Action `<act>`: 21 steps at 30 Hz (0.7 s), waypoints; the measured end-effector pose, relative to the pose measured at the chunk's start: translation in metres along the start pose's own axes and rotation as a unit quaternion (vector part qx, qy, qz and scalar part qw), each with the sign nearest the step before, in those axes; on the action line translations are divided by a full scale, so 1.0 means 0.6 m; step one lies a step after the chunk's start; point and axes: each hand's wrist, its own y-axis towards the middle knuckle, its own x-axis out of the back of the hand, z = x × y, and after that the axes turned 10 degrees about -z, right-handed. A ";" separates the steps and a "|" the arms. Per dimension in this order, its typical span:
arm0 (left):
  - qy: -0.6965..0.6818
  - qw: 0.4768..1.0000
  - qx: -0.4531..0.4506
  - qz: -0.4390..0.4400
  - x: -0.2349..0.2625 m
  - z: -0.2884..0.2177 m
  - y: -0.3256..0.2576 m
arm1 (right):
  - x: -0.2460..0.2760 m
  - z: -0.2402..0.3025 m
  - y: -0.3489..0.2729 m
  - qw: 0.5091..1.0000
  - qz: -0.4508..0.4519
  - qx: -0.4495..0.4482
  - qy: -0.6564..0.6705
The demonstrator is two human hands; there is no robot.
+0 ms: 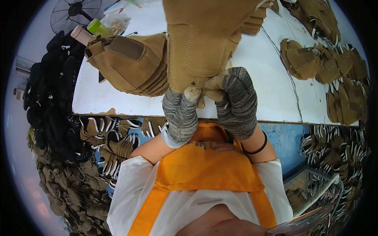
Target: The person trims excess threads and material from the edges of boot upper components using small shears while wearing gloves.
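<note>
Upright in front of me is a tan leather glove piece with double stitching, its upper end running out of view. My left hand, in a grey knit work glove with tan fingertips, is closed on its lower left corner. Beside it my right hand, gloved alike, pinches the lower right edge with bent fingers. The fingertips of both hands nearly meet, and a small tan bit hangs between them. Left of the held piece lies a stack of similar tan leather pieces on the white table.
More tan leather pieces lie at the table's right, near a thin cord. A green-lidded cup and a fan stand at the far left. Dark gloves are heaped left; tan gloves sit below the table edge.
</note>
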 end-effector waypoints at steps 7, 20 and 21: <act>0.001 0.988 0.128 0.081 -0.043 0.025 -0.011 | 0.069 -0.021 -0.094 0.974 -0.107 -0.176 0.091; -0.021 0.941 0.331 0.074 -0.054 0.117 -0.033 | 0.140 -0.055 -0.161 0.894 0.048 -0.352 -0.271; -0.014 0.938 0.337 0.079 -0.057 0.119 -0.035 | 0.139 -0.056 -0.165 0.910 0.009 -0.354 -0.214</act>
